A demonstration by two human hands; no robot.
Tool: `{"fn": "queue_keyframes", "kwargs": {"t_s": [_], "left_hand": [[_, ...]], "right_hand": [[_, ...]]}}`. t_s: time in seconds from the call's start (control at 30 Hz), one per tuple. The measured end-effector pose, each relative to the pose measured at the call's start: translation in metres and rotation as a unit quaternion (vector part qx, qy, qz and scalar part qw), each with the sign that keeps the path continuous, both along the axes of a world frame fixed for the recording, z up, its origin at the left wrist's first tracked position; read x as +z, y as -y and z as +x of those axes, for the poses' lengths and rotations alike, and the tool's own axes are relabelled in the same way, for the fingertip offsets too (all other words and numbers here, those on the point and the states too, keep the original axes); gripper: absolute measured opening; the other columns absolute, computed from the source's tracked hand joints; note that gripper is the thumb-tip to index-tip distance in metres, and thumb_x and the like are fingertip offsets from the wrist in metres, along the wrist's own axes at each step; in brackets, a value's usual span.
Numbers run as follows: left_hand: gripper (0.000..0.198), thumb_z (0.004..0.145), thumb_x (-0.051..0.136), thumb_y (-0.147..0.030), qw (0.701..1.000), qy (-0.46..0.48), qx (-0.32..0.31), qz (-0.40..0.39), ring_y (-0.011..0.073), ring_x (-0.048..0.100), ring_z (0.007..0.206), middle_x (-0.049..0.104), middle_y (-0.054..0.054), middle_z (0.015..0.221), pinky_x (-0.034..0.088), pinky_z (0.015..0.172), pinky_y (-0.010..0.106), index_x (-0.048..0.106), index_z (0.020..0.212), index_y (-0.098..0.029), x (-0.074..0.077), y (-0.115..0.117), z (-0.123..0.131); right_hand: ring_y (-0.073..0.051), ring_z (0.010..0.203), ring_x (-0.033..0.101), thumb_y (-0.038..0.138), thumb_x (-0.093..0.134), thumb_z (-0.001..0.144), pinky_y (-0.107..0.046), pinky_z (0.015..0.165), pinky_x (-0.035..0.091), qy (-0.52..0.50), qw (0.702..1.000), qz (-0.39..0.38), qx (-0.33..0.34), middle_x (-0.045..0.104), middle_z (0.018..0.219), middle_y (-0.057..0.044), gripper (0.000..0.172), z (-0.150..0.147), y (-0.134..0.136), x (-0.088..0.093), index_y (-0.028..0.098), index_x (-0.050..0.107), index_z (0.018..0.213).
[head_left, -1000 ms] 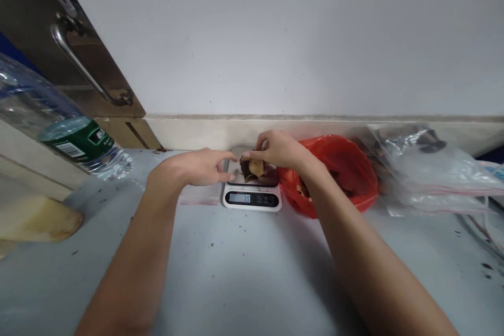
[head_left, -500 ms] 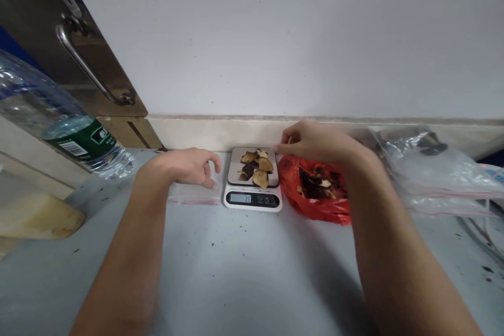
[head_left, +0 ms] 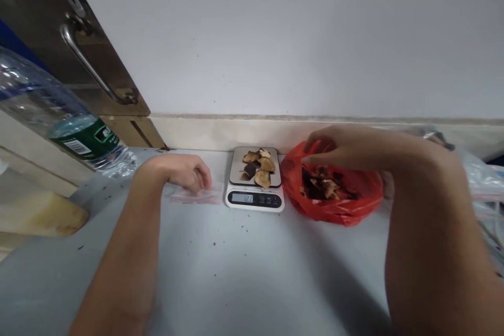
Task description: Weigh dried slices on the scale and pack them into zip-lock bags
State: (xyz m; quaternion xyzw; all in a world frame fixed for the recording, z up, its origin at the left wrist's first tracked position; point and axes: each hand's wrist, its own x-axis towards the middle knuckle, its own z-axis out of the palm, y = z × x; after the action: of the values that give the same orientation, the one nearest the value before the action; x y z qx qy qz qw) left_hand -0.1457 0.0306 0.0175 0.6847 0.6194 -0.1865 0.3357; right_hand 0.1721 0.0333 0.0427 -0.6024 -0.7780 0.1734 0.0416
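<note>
A white kitchen scale [head_left: 255,200] carries several dried slices [head_left: 263,170], brown and dark, perhaps mushroom; its display appears to read 12.3. To its left, my left hand [head_left: 188,172] has its fingers curled down and closed on a clear zip-lock bag [head_left: 197,198] that lies on the table. To the right of the scale a red plastic bag [head_left: 334,212] stands open, with more dried slices [head_left: 325,186] inside. My right hand [head_left: 333,148] hovers over the mouth of this bag, thumb and fingers apart, with nothing seen between them.
A large water bottle [head_left: 84,136] with a green label leans in from the left, above a cloudy container [head_left: 47,215]. At the far right lie clear plastic bags [head_left: 482,173], partly behind my forearm. A white wall [head_left: 275,52] rises behind the table [head_left: 236,283].
My right hand has moved right, from the scale's edge to above the red bag. My left hand has closed its fingers on the zip-lock bag. The display went from about 7.9 to 12.3.
</note>
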Motion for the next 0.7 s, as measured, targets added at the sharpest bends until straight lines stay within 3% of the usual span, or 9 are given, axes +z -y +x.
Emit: {"fn": "queue_keyframes", "kwargs": {"t_s": [0.03,0.17,0.4,0.5,0.6,0.7], "left_hand": [[0.038,0.052,0.06,-0.032,1.0,-0.001,0.007,0.0,0.0282,0.071,0.099,0.08,0.002,0.096,0.052,0.076,0.029,0.074,0.087,-0.026,0.001,0.0,-0.003],[0.037,0.054,0.058,-0.031,0.999,-0.022,0.036,0.032,0.0284,0.072,0.099,0.081,0.004,0.099,0.051,0.073,0.029,0.072,0.088,-0.024,0.005,0.0,-0.009],[0.03,0.062,0.059,-0.038,0.995,-0.004,0.021,0.094,0.0265,0.073,0.097,0.08,0.006,0.095,0.052,0.075,0.028,0.071,0.085,-0.022,0.013,0.002,-0.008],[0.029,0.062,0.06,-0.038,0.994,0.007,0.014,0.108,0.0271,0.073,0.097,0.08,0.005,0.096,0.052,0.074,0.028,0.071,0.085,-0.024,0.016,0.004,-0.009],[0.033,0.062,0.06,-0.036,0.991,0.013,0.018,0.129,0.0289,0.072,0.094,0.079,0.006,0.097,0.052,0.072,0.031,0.073,0.09,-0.025,0.021,0.008,-0.008],[0.042,0.063,0.056,-0.032,0.986,0.0,0.024,0.165,0.0287,0.07,0.086,0.076,0.008,0.095,0.051,0.069,0.034,0.075,0.099,-0.025,0.027,0.012,-0.004]], "right_hand": [[-0.02,0.06,0.066,0.032,0.07,0.079,-0.028,0.05,0.046,0.022,0.999,-0.038,-0.015,0.077,0.079,-0.002,0.015,-0.009,0.003,0.005,0.028,0.08,0.09],[-0.016,0.073,0.068,0.027,0.069,0.082,-0.024,0.059,0.045,0.036,0.998,-0.026,0.04,0.078,0.095,-0.002,0.022,-0.044,0.005,0.01,0.027,0.078,0.102],[-0.014,0.058,0.053,0.019,0.074,0.071,-0.028,0.049,0.035,0.009,0.992,-0.122,0.024,0.067,0.071,-0.001,0.01,-0.081,-0.003,-0.026,0.02,0.065,0.071],[-0.013,0.059,0.052,0.014,0.073,0.069,-0.026,0.05,0.036,-0.015,0.993,-0.114,0.029,0.064,0.069,0.0,0.013,-0.082,-0.005,-0.027,0.021,0.062,0.072],[-0.013,0.06,0.057,0.018,0.074,0.071,-0.025,0.052,0.04,-0.06,0.993,-0.103,0.025,0.069,0.074,0.001,0.014,-0.07,-0.002,-0.012,0.022,0.067,0.081],[-0.016,0.059,0.062,0.024,0.076,0.072,-0.028,0.053,0.042,-0.032,0.996,-0.081,-0.018,0.073,0.074,0.0,0.01,-0.044,0.004,0.005,0.024,0.073,0.082]]}}
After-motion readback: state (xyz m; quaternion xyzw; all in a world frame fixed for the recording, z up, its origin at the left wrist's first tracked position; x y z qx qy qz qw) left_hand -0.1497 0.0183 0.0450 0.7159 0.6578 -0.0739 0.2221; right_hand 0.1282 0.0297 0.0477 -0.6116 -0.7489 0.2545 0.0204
